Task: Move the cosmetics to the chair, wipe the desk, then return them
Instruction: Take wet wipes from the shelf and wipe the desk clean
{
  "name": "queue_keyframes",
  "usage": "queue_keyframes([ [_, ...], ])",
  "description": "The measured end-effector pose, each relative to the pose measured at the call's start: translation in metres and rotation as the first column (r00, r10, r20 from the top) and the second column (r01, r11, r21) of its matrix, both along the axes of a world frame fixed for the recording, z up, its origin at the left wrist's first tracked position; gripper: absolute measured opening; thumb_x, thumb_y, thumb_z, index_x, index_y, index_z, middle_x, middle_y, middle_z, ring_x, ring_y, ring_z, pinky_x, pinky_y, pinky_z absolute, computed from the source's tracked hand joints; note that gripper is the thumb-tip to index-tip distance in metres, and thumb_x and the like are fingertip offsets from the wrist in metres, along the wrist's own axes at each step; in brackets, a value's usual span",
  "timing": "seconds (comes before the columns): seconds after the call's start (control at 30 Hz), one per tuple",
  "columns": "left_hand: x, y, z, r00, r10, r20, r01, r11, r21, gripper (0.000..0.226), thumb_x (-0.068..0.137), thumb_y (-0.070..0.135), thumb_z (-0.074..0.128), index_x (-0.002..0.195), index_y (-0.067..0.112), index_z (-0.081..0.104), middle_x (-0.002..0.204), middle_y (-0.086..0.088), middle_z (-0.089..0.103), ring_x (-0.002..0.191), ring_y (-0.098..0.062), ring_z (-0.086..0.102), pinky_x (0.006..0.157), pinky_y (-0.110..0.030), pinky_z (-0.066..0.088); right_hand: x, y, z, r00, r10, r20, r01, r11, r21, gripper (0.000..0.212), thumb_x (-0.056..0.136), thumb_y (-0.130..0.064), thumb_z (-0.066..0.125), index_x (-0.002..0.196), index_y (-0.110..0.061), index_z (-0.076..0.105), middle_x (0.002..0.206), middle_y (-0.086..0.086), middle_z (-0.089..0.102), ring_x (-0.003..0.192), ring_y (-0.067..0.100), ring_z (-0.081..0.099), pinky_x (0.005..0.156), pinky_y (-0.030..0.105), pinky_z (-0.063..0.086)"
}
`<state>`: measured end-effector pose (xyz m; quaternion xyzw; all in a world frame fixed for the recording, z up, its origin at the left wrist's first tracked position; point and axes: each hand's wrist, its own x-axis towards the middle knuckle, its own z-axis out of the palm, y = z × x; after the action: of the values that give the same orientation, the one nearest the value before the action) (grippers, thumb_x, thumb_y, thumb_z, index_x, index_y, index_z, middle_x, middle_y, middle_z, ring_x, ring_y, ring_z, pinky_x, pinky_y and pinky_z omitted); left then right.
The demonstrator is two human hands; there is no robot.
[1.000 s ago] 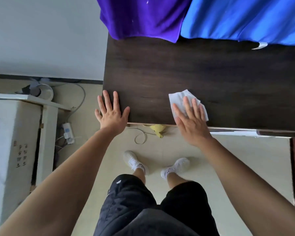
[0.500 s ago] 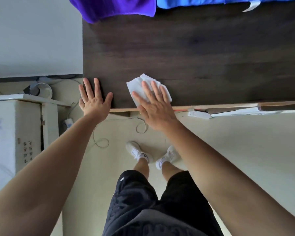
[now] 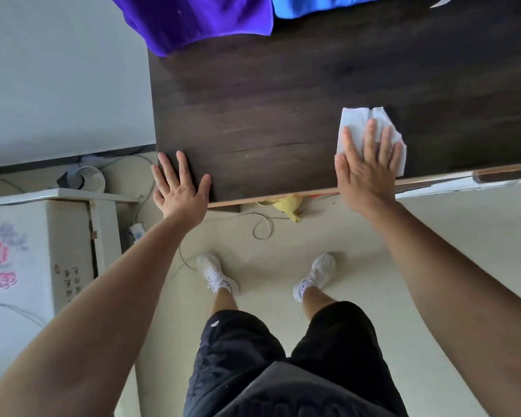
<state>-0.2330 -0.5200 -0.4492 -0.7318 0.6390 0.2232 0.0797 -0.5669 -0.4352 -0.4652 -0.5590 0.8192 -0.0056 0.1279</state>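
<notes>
Right hand flat, pressing white tissue at worktop front edge; left hand flat, released, on front-left corner.

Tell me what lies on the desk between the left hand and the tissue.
Nothing: the head view shows only bare desk between the left hand and the tissue.
</notes>
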Motion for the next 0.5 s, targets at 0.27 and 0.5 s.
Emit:
queue_keyframes([
  [0.27, 0.058, -0.010, 0.010, 0.921, -0.284, -0.267, 0.271, 0.959, -0.085, 0.062, 0.102, 0.050, 0.032, 0.157, 0.029, 0.011, 0.165, 0.006, -0.008, 0.152, -0.018, -0.007, 0.120, -0.043, 0.010, 0.160, -0.015, 0.005, 0.966, 0.256, 0.042, -0.254, 0.966, -0.046, 0.056, 0.106, -0.046, 0.017, 0.161, -0.032, 0.010, 0.169, 0.010, -0.002, 0.154, 0.037, -0.005, 0.123, 0.056, 0.002],
  [0.5, 0.112, -0.057, 0.011, 0.842, -0.469, -0.265, 0.457, 0.883, -0.113, 0.056, 0.104, 0.044, 0.031, 0.157, 0.030, 0.017, 0.166, 0.004, 0.003, 0.152, -0.017, 0.000, 0.120, -0.048, 0.019, 0.271, -0.038, 0.012, 0.945, 0.311, 0.102, -0.315, 0.949, 0.018, 0.056, 0.106, -0.048, 0.010, 0.159, -0.038, -0.005, 0.167, 0.006, -0.016, 0.153, 0.033, -0.017, 0.123, 0.053, -0.004],
])
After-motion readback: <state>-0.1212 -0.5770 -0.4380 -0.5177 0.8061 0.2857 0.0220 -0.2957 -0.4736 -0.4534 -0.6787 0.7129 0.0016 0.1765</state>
